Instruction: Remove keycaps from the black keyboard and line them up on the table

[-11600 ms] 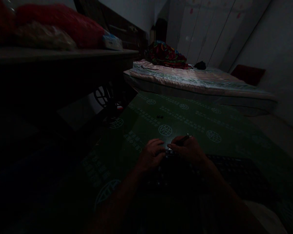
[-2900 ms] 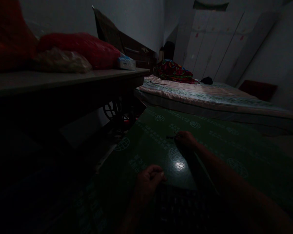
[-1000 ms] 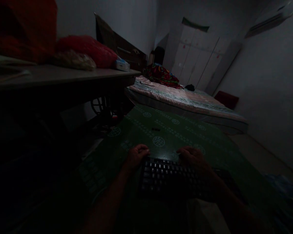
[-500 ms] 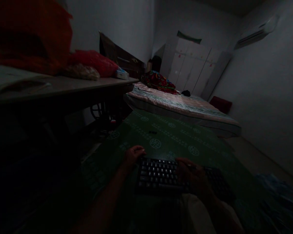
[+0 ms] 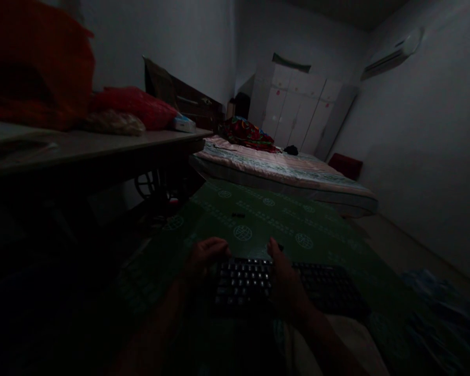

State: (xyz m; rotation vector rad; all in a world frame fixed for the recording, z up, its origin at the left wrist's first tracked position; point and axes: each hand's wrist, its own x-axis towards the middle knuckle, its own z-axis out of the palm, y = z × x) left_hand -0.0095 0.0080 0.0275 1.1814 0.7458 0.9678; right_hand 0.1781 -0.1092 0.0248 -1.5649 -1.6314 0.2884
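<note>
A black keyboard with light lettering lies on a green patterned surface in front of me. My left hand is at its upper left corner, fingers curled together; whether anything is inside them is hidden in the dark. Across the middle of the keys reaches my right hand, fingers pressed together and pointing away from me. A small dark thing shows beside its fingertips, too dim to name. Farther off on the green surface lies another small dark piece.
Behind the green surface stands a bed with a striped mattress and a red patterned cloth. On the left, a table carries red and orange bags. Bluish cloth lies at the right. The room is very dim.
My right hand has shifted left over the keyboard and straightened, uncovering more of the right-hand keys. My left hand stays by the left corner, its fingers more curled. The whole view has turned slightly.
</note>
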